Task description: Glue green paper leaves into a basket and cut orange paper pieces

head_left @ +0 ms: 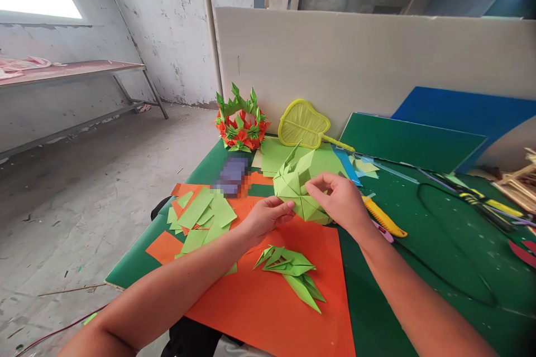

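Between my hands, above the orange sheet (318, 295), is a light green folded-paper piece (293, 185) with pointed tips standing up at its far side. My left hand (270, 217) grips its lower left edge between thumb and fingers. On its right side, my right hand (337, 195) pinches a fold with thumb and index finger. Several loose green folded-paper pieces (293, 270) lie in a small pile on the orange sheet just below. Left of my left hand are scattered green paper rectangles (209, 212).
A green and orange paper crown (242, 128) stands at the back, beside a yellow fan (304, 124). A yellow utility knife (385, 217) lies right of my right hand. A black cable (452, 279) loops over the green table (389, 307). A pale board (355, 61) rises behind.
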`<state>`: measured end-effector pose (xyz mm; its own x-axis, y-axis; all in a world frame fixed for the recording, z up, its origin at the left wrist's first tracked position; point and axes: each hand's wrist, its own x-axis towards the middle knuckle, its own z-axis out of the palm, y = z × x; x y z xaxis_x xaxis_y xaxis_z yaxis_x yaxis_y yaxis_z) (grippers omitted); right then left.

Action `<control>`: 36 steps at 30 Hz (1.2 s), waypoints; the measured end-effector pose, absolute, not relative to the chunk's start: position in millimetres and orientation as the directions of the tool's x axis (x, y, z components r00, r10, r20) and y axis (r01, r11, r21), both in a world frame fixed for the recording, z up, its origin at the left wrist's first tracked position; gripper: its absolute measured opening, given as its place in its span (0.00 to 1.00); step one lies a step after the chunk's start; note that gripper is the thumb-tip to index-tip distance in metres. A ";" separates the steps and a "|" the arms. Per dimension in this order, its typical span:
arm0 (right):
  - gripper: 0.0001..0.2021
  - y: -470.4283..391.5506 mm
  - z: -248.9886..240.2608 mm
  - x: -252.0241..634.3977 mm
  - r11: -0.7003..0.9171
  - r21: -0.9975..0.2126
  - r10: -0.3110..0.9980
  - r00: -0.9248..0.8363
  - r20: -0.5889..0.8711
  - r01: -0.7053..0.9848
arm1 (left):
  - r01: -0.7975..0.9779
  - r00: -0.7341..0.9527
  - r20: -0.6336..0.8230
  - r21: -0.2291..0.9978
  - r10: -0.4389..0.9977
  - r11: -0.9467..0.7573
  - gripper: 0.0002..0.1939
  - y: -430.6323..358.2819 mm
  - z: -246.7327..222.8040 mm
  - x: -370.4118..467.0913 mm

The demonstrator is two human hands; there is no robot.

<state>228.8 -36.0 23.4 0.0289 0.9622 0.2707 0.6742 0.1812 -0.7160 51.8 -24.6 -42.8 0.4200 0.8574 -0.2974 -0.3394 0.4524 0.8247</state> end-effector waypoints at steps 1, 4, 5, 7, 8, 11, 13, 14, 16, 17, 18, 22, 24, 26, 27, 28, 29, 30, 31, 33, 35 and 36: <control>0.10 -36.2 23.4 228.4 0.178 -0.719 0.963 0.031 0.268 0.672 | -0.331 0.422 -0.301 0.827 0.855 0.454 0.19 -24.5 -43.6 51.2; 0.10 -36.0 22.2 228.2 0.178 -0.729 0.965 0.030 0.262 0.661 | -0.322 0.425 -0.311 0.826 0.850 0.463 0.18 -24.6 -44.5 50.0; 0.10 -35.8 21.7 228.3 0.180 -0.732 0.965 0.027 0.261 0.657 | -0.327 0.425 -0.312 0.822 0.850 0.466 0.18 -24.8 -44.2 50.0; 0.10 -35.6 21.4 228.6 0.180 -0.738 0.966 0.026 0.258 0.650 | -0.340 0.430 -0.311 0.814 0.848 0.471 0.18 -25.3 -43.0 50.4; 0.10 -35.7 21.6 228.7 0.180 -0.741 0.966 0.025 0.256 0.647 | -0.345 0.431 -0.311 0.811 0.847 0.473 0.18 -25.6 -42.3 50.7; 0.09 -36.4 23.2 228.1 0.178 -0.751 0.968 0.023 0.248 0.635 | -0.355 0.433 -0.309 0.805 0.846 0.476 0.18 -25.9 -41.1 51.6; 0.09 -37.3 24.8 227.1 0.180 -0.757 0.969 0.022 0.248 0.628 | -0.360 0.438 -0.301 0.805 0.847 0.472 0.18 -25.8 -41.2 51.7; 0.09 -37.8 25.5 226.6 0.180 -0.759 0.969 0.020 0.246 0.625 | -0.362 0.441 -0.297 0.804 0.847 0.471 0.18 -25.6 -41.4 51.7; 0.09 -38.8 26.8 225.6 0.180 -0.765 0.971 0.014 0.239 0.619 | -0.364 0.446 -0.295 0.803 0.845 0.472 0.18 -25.4 -42.0 51.4; 0.09 -39.2 27.3 225.2 0.179 -0.768 0.972 0.012 0.236 0.615 | -0.365 0.446 -0.295 0.802 0.845 0.473 0.18 -25.4 -42.1 51.3; 0.09 -39.6 27.7 224.9 0.179 -0.771 0.972 0.010 0.233 0.611 | -0.364 0.445 -0.297 0.802 0.845 0.474 0.18 -25.4 -42.2 51.2; 0.10 -39.9 27.6 224.6 0.190 -0.785 0.971 0.005 0.239 0.590 | -0.369 0.441 -0.298 0.800 0.846 0.474 0.18 -25.6 -41.4 51.3; 0.10 -39.3 26.6 224.8 0.196 -0.792 0.970 0.003 0.242 0.578 | -0.372 0.443 -0.297 0.797 0.846 0.475 0.18 -25.9 -40.6 51.6; 0.10 -38.5 25.4 225.2 0.199 -0.799 0.971 -0.004 0.239 0.567 | -0.372 0.440 -0.302 0.795 0.845 0.478 0.18 -26.4 -39.5 51.8; 0.10 -38.2 24.8 225.4 0.199 -0.803 0.972 -0.007 0.236 0.562 | -0.372 0.436 -0.307 0.795 0.846 0.480 0.18 -26.8 -38.8 51.9; 0.10 -38.0 24.4 225.5 0.199 -0.805 0.973 -0.011 0.232 0.559 | -0.372 0.431 -0.310 0.794 0.848 0.480 0.19 -27.3 -38.1 52.0; 0.10 -37.9 24.1 225.6 0.199 -0.807 0.973 -0.013 0.230 0.556 | -0.372 0.427 -0.313 0.794 0.849 0.480 0.19 -27.8 -37.2 52.1; 0.10 -38.0 24.0 225.7 0.198 -0.810 0.974 -0.016 0.228 0.553 | -0.374 0.423 -0.313 0.794 0.850 0.479 0.19 -28.3 -36.4 52.2; 0.10 -38.2 24.1 225.6 0.198 -0.811 0.974 -0.017 0.226 0.550 | -0.376 0.421 -0.312 0.795 0.852 0.477 0.19 -28.7 -35.6 52.3; 0.09 -38.9 24.9 225.1 0.197 -0.814 0.975 -0.021 0.222 0.546 | -0.378 0.419 -0.310 0.795 0.853 0.475 0.19 -29.3 -34.7 52.5; 0.09 -39.7 26.0 224.5 0.195 -0.819 0.976 -0.021 0.219 0.539 | -0.377 0.418 -0.309 0.797 0.855 0.472 0.19 -29.4 -34.8 52.5; 0.09 -40.0 26.5 224.3 0.196 -0.822 0.976 -0.023 0.218 0.535 | -0.374 0.418 -0.308 0.799 0.855 0.471 0.19 -29.3 -35.1 52.5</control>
